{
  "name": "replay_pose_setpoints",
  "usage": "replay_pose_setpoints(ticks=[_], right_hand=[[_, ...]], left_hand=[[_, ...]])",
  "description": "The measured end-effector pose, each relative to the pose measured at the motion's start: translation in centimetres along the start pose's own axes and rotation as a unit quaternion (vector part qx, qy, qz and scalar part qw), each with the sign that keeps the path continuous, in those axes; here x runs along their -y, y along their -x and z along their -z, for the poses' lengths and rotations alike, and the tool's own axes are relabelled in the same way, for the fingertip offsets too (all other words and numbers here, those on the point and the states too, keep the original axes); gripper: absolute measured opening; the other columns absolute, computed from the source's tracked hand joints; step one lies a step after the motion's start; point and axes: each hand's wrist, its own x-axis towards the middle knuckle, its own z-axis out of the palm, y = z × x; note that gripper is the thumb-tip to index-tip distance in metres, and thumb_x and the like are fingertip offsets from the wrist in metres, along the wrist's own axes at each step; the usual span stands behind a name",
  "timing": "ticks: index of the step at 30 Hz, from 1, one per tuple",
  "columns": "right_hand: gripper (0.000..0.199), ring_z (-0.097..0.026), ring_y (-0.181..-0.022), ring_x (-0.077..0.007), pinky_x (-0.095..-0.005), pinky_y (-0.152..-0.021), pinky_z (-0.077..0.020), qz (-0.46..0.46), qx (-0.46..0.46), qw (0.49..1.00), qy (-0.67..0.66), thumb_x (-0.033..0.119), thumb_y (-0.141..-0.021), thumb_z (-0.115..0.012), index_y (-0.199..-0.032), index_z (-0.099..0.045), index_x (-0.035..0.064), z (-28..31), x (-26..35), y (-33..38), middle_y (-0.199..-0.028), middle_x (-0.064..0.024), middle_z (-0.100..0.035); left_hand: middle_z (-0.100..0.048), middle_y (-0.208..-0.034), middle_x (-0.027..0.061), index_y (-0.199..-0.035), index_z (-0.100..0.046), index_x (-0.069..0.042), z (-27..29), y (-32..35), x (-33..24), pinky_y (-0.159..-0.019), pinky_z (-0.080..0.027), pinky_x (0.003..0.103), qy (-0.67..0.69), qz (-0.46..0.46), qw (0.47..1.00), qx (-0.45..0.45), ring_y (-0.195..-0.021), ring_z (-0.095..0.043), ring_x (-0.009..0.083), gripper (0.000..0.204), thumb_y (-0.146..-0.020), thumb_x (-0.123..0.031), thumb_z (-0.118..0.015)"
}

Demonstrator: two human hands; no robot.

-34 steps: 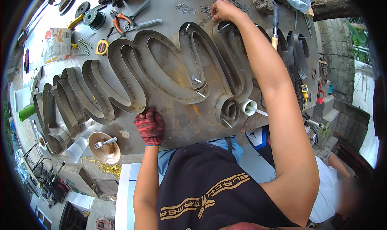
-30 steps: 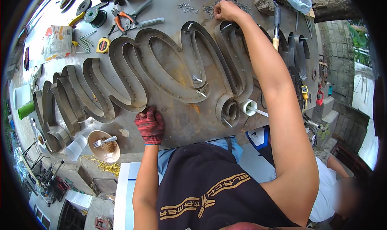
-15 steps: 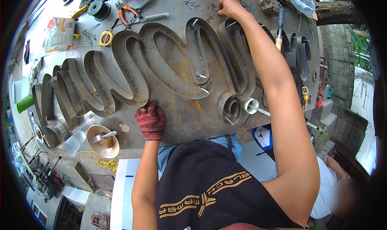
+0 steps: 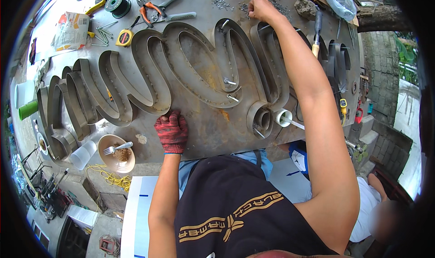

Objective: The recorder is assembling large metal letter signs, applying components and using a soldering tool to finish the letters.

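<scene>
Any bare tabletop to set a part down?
Near edge of the table, between the gloved left hand and the round metal coil; smaller, between that hand and the bowl. Crowded: far left, with spool, pliers, tape measure; also by the right hand, with small metal bits.

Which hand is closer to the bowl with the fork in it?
Left. The gloved left hand is a little right of the bowl; the bare right hand is farther off, across the table, by small grey pieces.
</scene>
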Motion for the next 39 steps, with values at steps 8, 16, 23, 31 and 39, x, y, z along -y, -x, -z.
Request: replay_pose_setpoints(ticks=[8, 16, 23, 31, 39], right_hand=[[0.022, -0.075, -0.079, -0.0279, -0.0385, -0.074, -0.058, 0.001, -0.138, 0.982, -0.128, 0.017, -0.079, -0.072, -0.089, -0.074, -0.0018, 5.8, 2.9, 5.9, -0.083, -0.0202, -0.074], [0.019, -0.067, -0.074, -0.0141, -0.0303, -0.071, -0.0541, 0.027, -0.153, 0.96, -0.231, 0.017, -0.085, -0.076, -0.099, -0.076, 0.0047, 6.0, 9.3, 22.3, -0.084, -0.0055, -0.075], [0.015, -0.066, -0.077, -0.0192, -0.0315, -0.072, -0.0531, 0.004, -0.135, 0.971, -0.196, 0.012, -0.086, -0.073, -0.099, -0.074, 0.003, -2.0, 13.4, 31.3, -0.086, -0.0096, -0.071], [0.015, -0.069, -0.085, -0.0275, -0.038, -0.079, -0.0547, 0.013, -0.187, 0.961, -0.204, 0.012, -0.087, -0.072, -0.098, -0.073, 0.0026, -7.3, 13.7, 31.5, -0.091, -0.0119, -0.072], [0.01, -0.065, -0.097, -0.0339, -0.0432, -0.09, -0.0527, 0.035, -0.197, 0.97, -0.138, 0.011, -0.087, -0.07, -0.093, -0.074, 0.0031, -8.4, 14.8, 30.8, -0.096, -0.0141, -0.071]], left_hand=[[-0.066, -0.102, 0.013, -0.109, -0.064, -0.014, -0.6, -0.1, 0.1, -0.085, -0.048, 0.051, 0.011, -0.01, 1.0, 0.004, -0.095, -0.061, 0.0377, 0.025, -0.084, -0.018, -0.07], [-0.066, -0.103, 0.0149, -0.109, -0.066, -0.014, -0.5, 0.5, 0.4, -0.089, -0.048, 0.051, -0.005, 0.007, 1.0, 0.0, -0.098, -0.061, 0.0386, 0.023, -0.087, -0.021, -0.07], [-0.066, -0.104, 0.0148, -0.109, -0.066, -0.014, -1.1, 0.5, 0.6, -0.091, -0.047, 0.051, -0.012, -0.007, 1.0, -0.021, -0.101, -0.061, 0.0379, 0.022, -0.088, -0.02, -0.069], [-0.067, -0.103, 0.0157, -0.107, -0.068, -0.013, -1.0, 0.8, 0.3, -0.091, -0.047, 0.051, -0.024, -0.009, 0.999, -0.028, -0.101, -0.061, 0.0384, 0.02, -0.088, -0.021, -0.069], [-0.067, -0.104, 0.0159, -0.108, -0.069, -0.013, -0.9, 0.9, 0.3, -0.091, -0.047, 0.051, -0.032, -0.009, 0.999, -0.029, -0.102, -0.061, 0.0387, 0.02, -0.09, -0.023, -0.068]])
